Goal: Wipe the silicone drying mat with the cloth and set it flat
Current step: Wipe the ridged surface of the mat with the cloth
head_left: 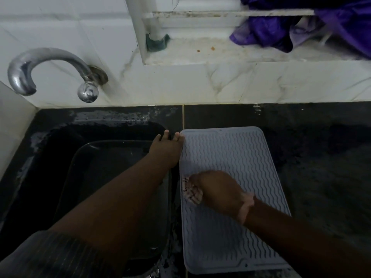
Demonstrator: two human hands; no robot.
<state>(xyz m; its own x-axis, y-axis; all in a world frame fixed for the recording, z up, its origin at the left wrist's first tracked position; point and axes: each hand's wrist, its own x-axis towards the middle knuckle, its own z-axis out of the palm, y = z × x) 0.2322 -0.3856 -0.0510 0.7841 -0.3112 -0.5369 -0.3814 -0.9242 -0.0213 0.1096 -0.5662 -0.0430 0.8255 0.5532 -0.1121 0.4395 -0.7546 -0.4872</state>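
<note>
The silicone drying mat (230,189), pale grey with wavy ribs, is laid flat on the dark counter (321,167), just right of the sink (50,149). On the mat's near-left part, a bunched pale cloth (191,190) is gripped by the right hand (218,191), whose fingers are curled round it; the cloth is pressed against the ribs. Along the mat's left edge the left hand (166,151) is stretched out with straight fingers, their tips at the mat's far-left corner. A dark tray (80,157) is seen inside the sink, left of the mat. Beyond the mat, a curved chrome tap (50,71) is mounted on the white tiled wall (180,85), and purple fabric (301,31) is heaped on the window ledge (200,53).
</note>
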